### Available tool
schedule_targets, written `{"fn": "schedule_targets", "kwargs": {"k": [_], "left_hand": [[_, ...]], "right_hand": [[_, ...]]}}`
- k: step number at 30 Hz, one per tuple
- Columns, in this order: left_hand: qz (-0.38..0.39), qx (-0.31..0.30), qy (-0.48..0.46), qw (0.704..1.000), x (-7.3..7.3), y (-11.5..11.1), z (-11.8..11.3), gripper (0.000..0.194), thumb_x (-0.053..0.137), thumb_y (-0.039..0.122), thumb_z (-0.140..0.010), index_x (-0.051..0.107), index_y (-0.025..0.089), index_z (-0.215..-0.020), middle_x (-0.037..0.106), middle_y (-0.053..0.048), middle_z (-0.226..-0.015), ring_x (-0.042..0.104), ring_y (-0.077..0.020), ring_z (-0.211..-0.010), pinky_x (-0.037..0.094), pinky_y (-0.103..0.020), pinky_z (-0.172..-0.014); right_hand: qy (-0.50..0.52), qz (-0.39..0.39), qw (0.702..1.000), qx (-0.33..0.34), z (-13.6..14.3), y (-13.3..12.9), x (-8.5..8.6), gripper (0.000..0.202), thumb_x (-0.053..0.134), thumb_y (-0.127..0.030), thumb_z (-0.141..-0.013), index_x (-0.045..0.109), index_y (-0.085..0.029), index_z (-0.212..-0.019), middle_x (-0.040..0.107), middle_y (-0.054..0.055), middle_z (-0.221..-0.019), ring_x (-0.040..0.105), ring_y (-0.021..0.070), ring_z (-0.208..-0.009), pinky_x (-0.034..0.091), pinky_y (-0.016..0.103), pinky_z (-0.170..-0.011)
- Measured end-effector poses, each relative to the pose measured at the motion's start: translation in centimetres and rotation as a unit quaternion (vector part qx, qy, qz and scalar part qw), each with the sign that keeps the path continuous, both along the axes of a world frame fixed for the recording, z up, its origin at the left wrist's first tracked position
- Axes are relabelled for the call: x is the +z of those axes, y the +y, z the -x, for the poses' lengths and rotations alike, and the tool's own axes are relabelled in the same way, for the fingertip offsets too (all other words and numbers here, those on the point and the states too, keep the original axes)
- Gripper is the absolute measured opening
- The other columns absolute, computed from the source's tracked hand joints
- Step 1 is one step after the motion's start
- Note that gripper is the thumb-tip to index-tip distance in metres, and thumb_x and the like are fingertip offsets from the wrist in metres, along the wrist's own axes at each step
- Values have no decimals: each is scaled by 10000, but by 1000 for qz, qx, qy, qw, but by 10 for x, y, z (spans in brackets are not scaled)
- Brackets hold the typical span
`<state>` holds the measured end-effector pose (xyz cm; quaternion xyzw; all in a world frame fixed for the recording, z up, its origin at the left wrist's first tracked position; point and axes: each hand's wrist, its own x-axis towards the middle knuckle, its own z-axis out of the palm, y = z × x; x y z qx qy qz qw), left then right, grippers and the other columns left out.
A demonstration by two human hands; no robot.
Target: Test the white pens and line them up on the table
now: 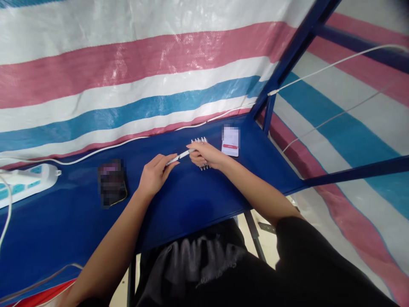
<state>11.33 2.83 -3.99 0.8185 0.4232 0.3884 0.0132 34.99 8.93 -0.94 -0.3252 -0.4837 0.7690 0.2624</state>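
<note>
A slim white stick that looks like a pen [183, 156] spans the space between my two hands, tilted up toward the right. Near its middle is a dark mark or gap; I cannot tell which. My left hand [155, 172] is closed in a pinch on its lower left end. Around its upper right end, the fingers of my right hand [204, 154] are wrapped. Beneath the right hand lies a row of several small white pointed pieces [200, 140]; their ends show above and below the hand, and their middles are hidden.
On the blue table [191, 200], a dark phone [112, 183] lies left of my hands, and a lit phone [230, 141] lies to the right. A white power strip [32, 181] sits at far left. A white cable [96, 149] runs along the striped sheet [143, 85]. Blue frame bars [287, 55] stand at right.
</note>
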Motion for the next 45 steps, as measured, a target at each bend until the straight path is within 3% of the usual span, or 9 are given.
{"fn": "schedule_targets", "kwargs": {"k": [5,13,18,22,25,31,36,41,45], "left_hand": [[31,-11,29,999,-3,10,-1,448,470,503,-1158,767,169,-1128,782,-98,-938,705,-192,-800,549,-296,-772],[303,-102,-22,947,5,2,-6,486,366,499,-1173,696,186,-1002,616,42,-604,568,-116,-493,464,-238,-590],[195,-6,-2,981,1,-3,-10,420,524,548,-1112,713,187,-1217,791,-62,-961,721,-181,-776,541,-288,-755],[162,-1,-8,987,6,-6,-12,419,490,527,-1125,720,192,-1019,783,-73,-897,716,-193,-781,530,-292,-751],[237,-21,-29,971,19,-11,-10,393,470,450,-1137,692,204,-926,695,-3,-684,617,-139,-587,483,-254,-654],[427,-87,-94,895,36,-17,-2,491,437,534,-1145,655,198,-861,600,40,-543,541,-116,-471,432,-235,-547],[340,-57,-114,932,26,-15,-8,453,514,543,-1121,745,177,-987,623,28,-620,523,-110,-520,410,-235,-561],[335,-67,-120,932,17,-15,-15,560,413,561,-1152,766,176,-950,541,38,-556,486,-116,-493,409,-243,-543],[206,-15,-52,977,11,-17,-15,470,609,624,-1070,755,198,-1205,681,10,-740,606,-142,-613,485,-252,-624]], "right_hand": [[11,59,998,28,-1,-3,-12,619,302,-303,-1189,239,-266,-574,245,-88,-444,185,70,-383,225,219,-405],[-52,-134,987,70,-23,-1,-13,603,479,-347,-1178,338,-242,-601,297,-87,-514,280,71,-465,304,199,-473],[-28,-101,994,-7,-15,-7,-8,604,479,-303,-1166,332,-238,-584,285,-90,-496,243,66,-443,224,212,-448],[-16,-16,1000,-18,-9,-12,-5,606,429,-295,-1170,306,-248,-578,264,-92,-474,217,66,-416,195,219,-427],[7,5,1000,24,-8,-12,-10,611,413,-313,-1181,308,-245,-583,268,-92,-486,217,66,-426,196,223,-436],[47,-107,991,71,-7,-9,-21,657,568,-451,-1145,332,-237,-570,285,-94,-497,270,67,-449,229,246,-481],[40,-115,992,17,-7,-12,-12,675,655,-457,-1095,305,-239,-560,270,-94,-484,256,68,-458,204,255,-483],[-1,-112,993,25,-5,-15,-8,657,603,-433,-1115,306,-238,-563,288,-87,-491,254,66,-459,217,237,-467],[2,-50,997,-50,0,-18,-12,593,522,-309,-1118,294,-243,-575,265,-93,-474,224,63,-432,181,219,-433]]}}
